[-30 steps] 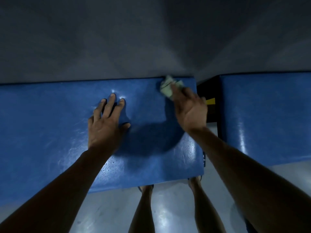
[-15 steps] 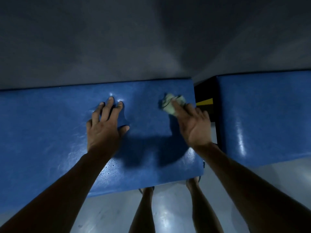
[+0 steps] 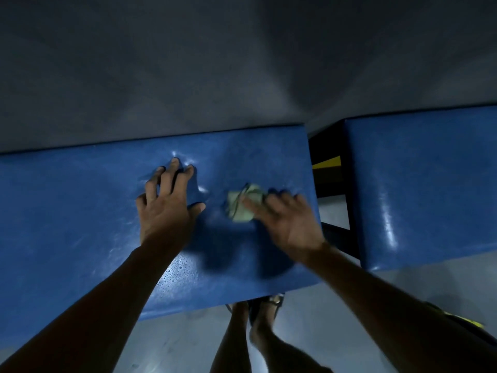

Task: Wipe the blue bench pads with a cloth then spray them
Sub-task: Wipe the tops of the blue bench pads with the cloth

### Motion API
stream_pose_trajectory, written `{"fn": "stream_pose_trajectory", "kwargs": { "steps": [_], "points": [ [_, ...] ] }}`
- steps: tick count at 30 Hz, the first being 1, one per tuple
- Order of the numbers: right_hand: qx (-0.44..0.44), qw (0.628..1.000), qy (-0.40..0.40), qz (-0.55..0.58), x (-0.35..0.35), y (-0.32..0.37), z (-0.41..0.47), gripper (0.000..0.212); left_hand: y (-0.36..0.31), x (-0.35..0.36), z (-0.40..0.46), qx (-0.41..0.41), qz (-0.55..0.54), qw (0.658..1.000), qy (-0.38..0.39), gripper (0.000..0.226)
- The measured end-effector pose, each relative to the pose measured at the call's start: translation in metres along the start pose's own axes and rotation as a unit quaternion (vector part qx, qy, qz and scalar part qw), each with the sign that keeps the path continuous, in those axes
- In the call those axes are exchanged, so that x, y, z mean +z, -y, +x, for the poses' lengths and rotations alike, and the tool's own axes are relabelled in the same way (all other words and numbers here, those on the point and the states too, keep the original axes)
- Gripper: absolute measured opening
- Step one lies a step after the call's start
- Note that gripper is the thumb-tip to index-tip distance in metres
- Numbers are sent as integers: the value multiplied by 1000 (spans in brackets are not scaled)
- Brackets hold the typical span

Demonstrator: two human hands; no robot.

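Blue vinyl covered the pad (image 3: 80,224) we leaned over, its surface glossy and beaded with small droplets near our left forearm. Our left hand (image 3: 166,208) lay flat on it, palm down, fingers straight and spread, the vinyl dimpling around the fingertips. Our right hand (image 3: 290,224) was on the same pad, just right of the left, blurred, with its fingers stretched forward over a crumpled pale green cloth (image 3: 242,204); the fingers pressed the cloth against the pad, and we could not tell whether any of them curled under it. The cloth sat between our two hands, touching the vinyl, nearer the pad's right end than its middle. A second pad (image 3: 425,189), equally blue and shiny, stood apart to the right, with a dark frame (image 3: 326,146) and a yellow strip (image 3: 326,162) showing in the gap between them. Grey wall (image 3: 215,63) rose behind both pads. Below the near edge our bare legs (image 3: 234,343) and a sandalled foot (image 3: 269,305) stood on pale floor (image 3: 349,297). We saw no containers anywhere.
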State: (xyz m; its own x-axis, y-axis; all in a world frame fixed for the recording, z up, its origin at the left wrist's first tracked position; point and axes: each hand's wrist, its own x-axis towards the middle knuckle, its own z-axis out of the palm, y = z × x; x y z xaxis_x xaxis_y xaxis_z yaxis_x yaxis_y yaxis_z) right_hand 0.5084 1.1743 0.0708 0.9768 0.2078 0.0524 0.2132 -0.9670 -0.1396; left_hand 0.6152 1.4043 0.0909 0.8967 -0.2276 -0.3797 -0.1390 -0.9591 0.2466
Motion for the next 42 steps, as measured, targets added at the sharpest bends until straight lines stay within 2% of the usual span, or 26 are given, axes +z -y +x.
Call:
{"fn": "stream_pose_trajectory", "kwargs": {
  "steps": [4,8,10,13,16,20,23,27,31,32,34,36,39,42],
  "points": [
    [166,985,-9,-36,-11,-67,30,52,0,1,-1,-3,-7,1000,-5,75],
    [216,976,-16,10,-4,-44,5,47,1,5,-2,-4,-11,1000,-14,76],
    [204,978,1,42,-3,-8,-46,51,1,7,-3,-1,-8,1000,-12,77],
    [113,990,47,70,-11,36,-115,57,1,9,-5,3,-16,1000,-20,76],
    [62,994,62,62,-10,19,-110,52,2,9,-5,13,-13,999,-26,76],
    [150,989,9,2,1,-39,-42,59,4,11,-5,20,-18,999,-33,76],
    [218,976,-19,19,4,-64,-4,54,5,13,-6,23,-27,999,-33,76],
    [217,974,-10,62,4,-33,-58,49,8,8,-8,38,-39,998,-30,75],
    [194,973,81,94,-8,23,-156,66,8,0,-14,53,-50,997,-36,71],
    [190,973,89,100,-10,23,-161,63,6,-1,-18,60,-53,996,-43,69],
    [200,971,74,105,-12,7,-141,53,3,-1,-31,79,-61,993,-55,63],
    [230,968,22,93,-9,-22,-100,51,3,4,-45,95,-67,991,-62,57],
    [289,948,23,128,-4,-64,-48,48,6,13,-65,113,-69,989,-58,56],
    [254,955,0,155,-2,-62,-58,47,11,24,-85,132,-73,987,-56,53]
  ]
}}
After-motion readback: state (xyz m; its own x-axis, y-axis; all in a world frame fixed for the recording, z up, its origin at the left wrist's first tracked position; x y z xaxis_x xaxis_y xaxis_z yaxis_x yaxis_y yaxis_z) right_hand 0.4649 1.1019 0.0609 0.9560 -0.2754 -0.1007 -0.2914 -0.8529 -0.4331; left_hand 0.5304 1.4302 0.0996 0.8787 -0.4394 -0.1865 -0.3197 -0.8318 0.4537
